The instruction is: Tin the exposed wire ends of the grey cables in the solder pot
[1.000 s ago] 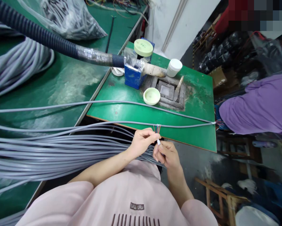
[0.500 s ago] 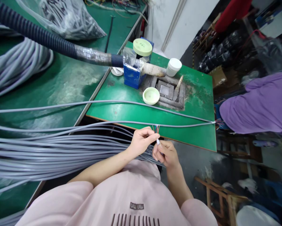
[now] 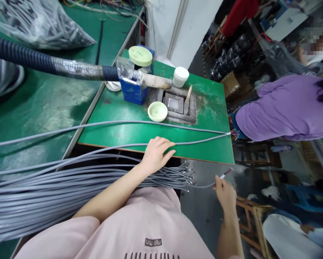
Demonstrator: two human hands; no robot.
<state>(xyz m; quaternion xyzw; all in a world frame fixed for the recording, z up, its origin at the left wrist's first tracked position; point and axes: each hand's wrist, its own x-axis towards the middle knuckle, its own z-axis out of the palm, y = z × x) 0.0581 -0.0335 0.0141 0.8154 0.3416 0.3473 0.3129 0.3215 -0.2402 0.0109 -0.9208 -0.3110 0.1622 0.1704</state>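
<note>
My right hand (image 3: 226,196) pinches a grey cable (image 3: 204,186) close to its end, out past the bench's front edge. Beyond the fingertips stick the white inner sleeve and thin wires, blurred by motion. My left hand (image 3: 156,154) is open at the bench's front edge, thumb apart from the fingers. It lies over a second grey cable (image 3: 196,141); whether it presses on it I cannot tell. That cable and another grey cable (image 3: 150,122) run to the bench's right end, where their stripped coloured wires (image 3: 234,133) overhang. A thick bundle of grey cables (image 3: 96,181) lies beside my left forearm.
On the green bench (image 3: 110,135) stand a square pot (image 3: 174,104), a pale green dish (image 3: 157,112), a white tub (image 3: 180,76) and a blue box (image 3: 133,92). A ribbed hose (image 3: 23,52) crosses from the left. A person in purple (image 3: 282,108) is at the right.
My right hand has moved right, away from my left, carrying the cable end. My left hand has let go of that end and opened. The view has shifted to the right.
</note>
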